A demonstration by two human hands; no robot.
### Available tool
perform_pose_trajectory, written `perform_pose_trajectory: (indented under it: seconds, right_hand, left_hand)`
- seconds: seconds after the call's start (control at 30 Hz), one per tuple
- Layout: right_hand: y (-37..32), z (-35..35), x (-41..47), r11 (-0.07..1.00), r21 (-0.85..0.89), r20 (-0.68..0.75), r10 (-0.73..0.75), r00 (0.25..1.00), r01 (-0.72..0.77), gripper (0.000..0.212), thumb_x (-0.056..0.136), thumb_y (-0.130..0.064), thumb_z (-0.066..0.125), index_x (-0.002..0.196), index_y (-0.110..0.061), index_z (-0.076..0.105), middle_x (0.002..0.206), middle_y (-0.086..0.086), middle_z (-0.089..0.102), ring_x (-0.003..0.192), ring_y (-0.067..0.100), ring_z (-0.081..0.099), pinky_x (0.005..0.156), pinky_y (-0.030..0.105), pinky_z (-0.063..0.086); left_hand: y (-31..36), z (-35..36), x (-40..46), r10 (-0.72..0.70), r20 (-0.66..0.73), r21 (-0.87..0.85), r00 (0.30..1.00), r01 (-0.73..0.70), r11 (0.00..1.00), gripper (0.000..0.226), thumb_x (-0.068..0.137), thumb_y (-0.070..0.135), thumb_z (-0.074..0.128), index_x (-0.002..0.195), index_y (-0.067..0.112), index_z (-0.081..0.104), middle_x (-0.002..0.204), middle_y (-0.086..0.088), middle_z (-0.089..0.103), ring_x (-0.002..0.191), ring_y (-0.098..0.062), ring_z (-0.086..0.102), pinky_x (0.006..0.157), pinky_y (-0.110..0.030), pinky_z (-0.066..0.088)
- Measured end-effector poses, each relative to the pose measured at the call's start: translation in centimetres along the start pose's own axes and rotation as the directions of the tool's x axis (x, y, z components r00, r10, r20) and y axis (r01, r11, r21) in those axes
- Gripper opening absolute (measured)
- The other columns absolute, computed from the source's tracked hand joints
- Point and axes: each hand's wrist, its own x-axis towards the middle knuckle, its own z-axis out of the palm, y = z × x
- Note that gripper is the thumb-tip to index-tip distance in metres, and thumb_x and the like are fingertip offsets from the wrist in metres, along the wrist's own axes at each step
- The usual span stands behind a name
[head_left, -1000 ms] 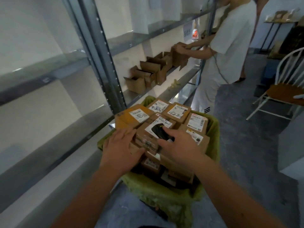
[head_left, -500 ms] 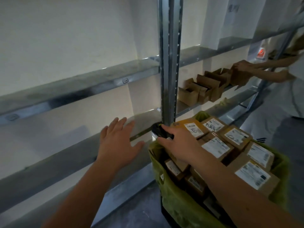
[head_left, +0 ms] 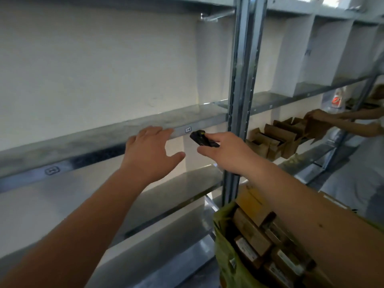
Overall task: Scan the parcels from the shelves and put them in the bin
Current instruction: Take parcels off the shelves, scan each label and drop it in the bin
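My right hand [head_left: 225, 151] grips a small black scanner [head_left: 202, 138] and holds it up in front of the middle shelf [head_left: 104, 134], near a small label on the shelf edge. My left hand [head_left: 150, 151] is open, fingers spread, its fingertips at that shelf's front edge. No parcel lies on the shelf bay in front of me. The green-lined bin [head_left: 230, 252] sits at the lower right, packed with several cardboard parcels [head_left: 252, 231] bearing white labels; my right forearm crosses over it.
A steel upright post [head_left: 242, 80] divides the shelf bays. In the right bay stand several open cardboard boxes [head_left: 276, 138]. Another person's hands [head_left: 318, 119] hold a box at the far right. A lower shelf [head_left: 176, 190] runs below my hands.
My view has swung up and left from the bin to the shelves. Both hands rose from the bin's parcels to the middle shelf edge, the scanner still in my right hand.
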Motion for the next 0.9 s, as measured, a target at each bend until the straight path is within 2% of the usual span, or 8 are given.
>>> perform_pose_trajectory:
  seconds: [0.13, 0.33, 0.47, 0.53, 0.6, 0.7, 0.8, 0.9]
  right_hand:
    - [-0.6, 0.1, 2.5, 0.999, -0.045, -0.015, 0.008, 1.0, -0.009, 0.046, 0.096, -0.052, 0.065, 0.139, -0.035, 0.061, 0.12, -0.003, 0.068, 0.098, 0.012, 0.062, 0.076, 0.029, 0.045]
    - [-0.8, 0.2, 8.1, 0.99, -0.141, 0.02, 0.015, 1.0, -0.012, 0.039, 0.097, -0.054, 0.063, 0.127, -0.03, 0.069, 0.107, -0.002, 0.071, 0.09, 0.013, 0.065, 0.089, 0.037, 0.055]
    - [-1.2, 0.4, 13.0, 0.978, -0.208, 0.037, 0.012, 0.999, -0.004, 0.039, 0.092, -0.056, 0.066, 0.12, -0.029, 0.073, 0.098, -0.001, 0.073, 0.081, 0.017, 0.068, 0.084, 0.039, 0.059]
    - [-1.2, 0.5, 15.5, 0.976, -0.219, 0.045, 0.016, 0.999, -0.005, 0.04, 0.09, -0.055, 0.067, 0.12, -0.03, 0.072, 0.096, -0.002, 0.073, 0.079, 0.017, 0.068, 0.081, 0.037, 0.059]
    - [-1.0, 0.5, 17.8, 0.979, -0.205, 0.066, 0.022, 0.998, -0.008, 0.037, 0.09, -0.054, 0.068, 0.118, -0.031, 0.072, 0.091, -0.004, 0.073, 0.077, 0.016, 0.069, 0.074, 0.035, 0.059]
    - [-0.4, 0.8, 21.5, 0.974, -0.226, 0.089, 0.002, 0.996, 0.019, 0.034, 0.087, -0.055, 0.067, 0.111, -0.031, 0.071, 0.091, -0.005, 0.072, 0.081, 0.017, 0.069, 0.082, 0.041, 0.059]
    - [0.0, 1.2, 25.0, 0.953, -0.301, 0.087, 0.014, 0.996, 0.013, 0.035, 0.088, -0.053, 0.065, 0.109, -0.025, 0.067, 0.095, -0.001, 0.07, 0.086, 0.019, 0.067, 0.086, 0.041, 0.056]
    - [0.3, 2.1, 28.0, 0.901, -0.433, 0.099, 0.056, 0.993, -0.008, 0.037, 0.093, -0.049, 0.06, 0.114, -0.018, 0.065, 0.098, 0.001, 0.067, 0.088, 0.022, 0.063, 0.08, 0.036, 0.049]
  left_hand:
    - [-1.1, -0.4, 2.6, -0.008, 0.023, -0.058, 1.0, 0.009, 0.998, 0.082, 0.091, 0.076, 0.054, 0.16, 0.038, 0.033, 0.166, 0.004, 0.037, 0.152, -0.023, 0.033, 0.124, -0.053, 0.028]
    - [-3.2, 0.6, 7.4, -0.074, 0.05, -0.092, 0.996, 0.079, 0.993, 0.081, 0.087, 0.078, 0.055, 0.157, 0.04, 0.039, 0.161, 0.005, 0.043, 0.147, -0.022, 0.04, 0.12, -0.053, 0.035]
    - [-3.2, 1.1, 11.1, -0.129, 0.098, -0.019, 0.987, 0.132, 0.991, 0.077, 0.071, 0.09, 0.035, 0.13, 0.045, 0.055, 0.125, 0.009, 0.065, 0.111, -0.021, 0.061, 0.095, -0.047, 0.053]
    - [-3.3, 1.3, 12.9, -0.158, 0.117, -0.023, 0.981, 0.162, 0.987, 0.065, 0.071, 0.085, 0.041, 0.119, 0.043, 0.057, 0.116, 0.01, 0.067, 0.105, -0.02, 0.061, 0.092, -0.046, 0.053]
    - [-3.6, 1.5, 14.6, -0.17, 0.111, -0.046, 0.979, 0.176, 0.983, 0.054, 0.078, 0.076, 0.053, 0.122, 0.045, 0.057, 0.126, 0.009, 0.065, 0.113, -0.022, 0.06, 0.101, -0.047, 0.048]
    - [-3.9, 2.1, 16.9, -0.191, 0.122, -0.057, 0.974, 0.199, 0.978, 0.074, 0.086, 0.074, 0.06, 0.151, 0.042, 0.045, 0.152, 0.008, 0.051, 0.137, -0.022, 0.049, 0.113, -0.047, 0.036]
    - [-4.0, 2.9, 18.9, -0.212, 0.122, -0.074, 0.97, 0.222, 0.972, 0.079, 0.087, 0.076, 0.058, 0.155, 0.041, 0.041, 0.159, 0.007, 0.044, 0.143, -0.021, 0.043, 0.117, -0.048, 0.032]
    - [-4.0, 3.6, 20.3, -0.216, 0.128, -0.069, 0.968, 0.226, 0.972, 0.077, 0.089, 0.075, 0.057, 0.156, 0.04, 0.04, 0.161, 0.007, 0.042, 0.145, -0.021, 0.041, 0.118, -0.048, 0.031]
